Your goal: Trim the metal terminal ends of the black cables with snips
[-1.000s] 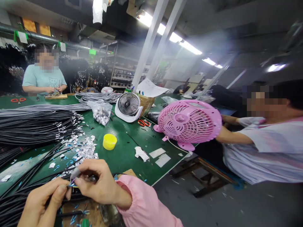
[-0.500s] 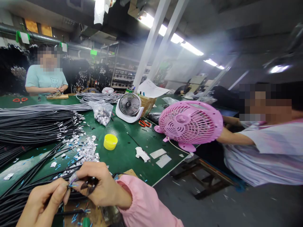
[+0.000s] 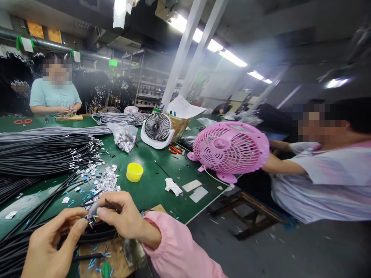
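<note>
Both my hands meet over the near left of the table around the end of a black cable, where thin coloured wires (image 3: 92,219) fan out. My left hand (image 3: 56,239) is closed, its thumb and forefinger at the cable end beside the wires. My right hand (image 3: 124,214), in a pink sleeve, pinches at the same wires; a grey covering shows on one fingertip. Their exact grip is partly hidden by the fingers. Below lies a wooden board (image 3: 116,251) with blue scraps, another stripped cable end (image 3: 95,256) and a green object (image 3: 106,269).
Bundled black cables (image 3: 37,154) fill the left, beside foil scraps (image 3: 106,179). Farther off are a yellow cup (image 3: 135,172), a bag of parts (image 3: 124,137), a white fan (image 3: 157,127), orange-handled scissors (image 3: 175,149) and a pink fan (image 3: 228,148). Two co-workers sit left and right.
My left thumb and forefinger have parted slightly, and the coloured wires show more spread out. My right fingers have shifted a little up. The view has moved slightly.
</note>
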The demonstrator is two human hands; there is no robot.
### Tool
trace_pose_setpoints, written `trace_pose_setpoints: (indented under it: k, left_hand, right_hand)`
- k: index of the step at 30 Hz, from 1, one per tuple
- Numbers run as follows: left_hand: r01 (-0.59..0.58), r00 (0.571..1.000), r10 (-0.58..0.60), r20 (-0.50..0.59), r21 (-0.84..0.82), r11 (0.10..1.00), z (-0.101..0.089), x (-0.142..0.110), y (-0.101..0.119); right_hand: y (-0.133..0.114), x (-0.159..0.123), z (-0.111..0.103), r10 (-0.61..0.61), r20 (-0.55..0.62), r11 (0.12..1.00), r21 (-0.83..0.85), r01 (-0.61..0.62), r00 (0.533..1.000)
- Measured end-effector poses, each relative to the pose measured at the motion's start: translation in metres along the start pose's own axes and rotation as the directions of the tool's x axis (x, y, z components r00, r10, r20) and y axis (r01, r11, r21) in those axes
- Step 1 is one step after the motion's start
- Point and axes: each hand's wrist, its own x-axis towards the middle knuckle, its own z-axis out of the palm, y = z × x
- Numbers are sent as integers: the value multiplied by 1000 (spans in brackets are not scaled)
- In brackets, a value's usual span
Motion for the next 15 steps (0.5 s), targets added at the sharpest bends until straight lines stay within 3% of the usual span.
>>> trace_pose_setpoints:
  k: [4,8,11,15]
  left_hand:
    - [-133,991,133,18,39,990,2,0,5]
    - [-263,965,262,18,109,959,3,-3,3]
    - [-279,960,280,9,137,951,1,-4,2]
    - [-210,978,208,28,124,970,-2,-2,5]
  right_hand:
    - [2,0,0,-35,-11,999,26,36,999]
    - [-2,-3,0,-31,-32,998,-51,29,999]
    - [-4,-6,1,-104,-75,989,-111,95,992]
    - [-6,-6,2,-167,-161,978,-154,142,973]
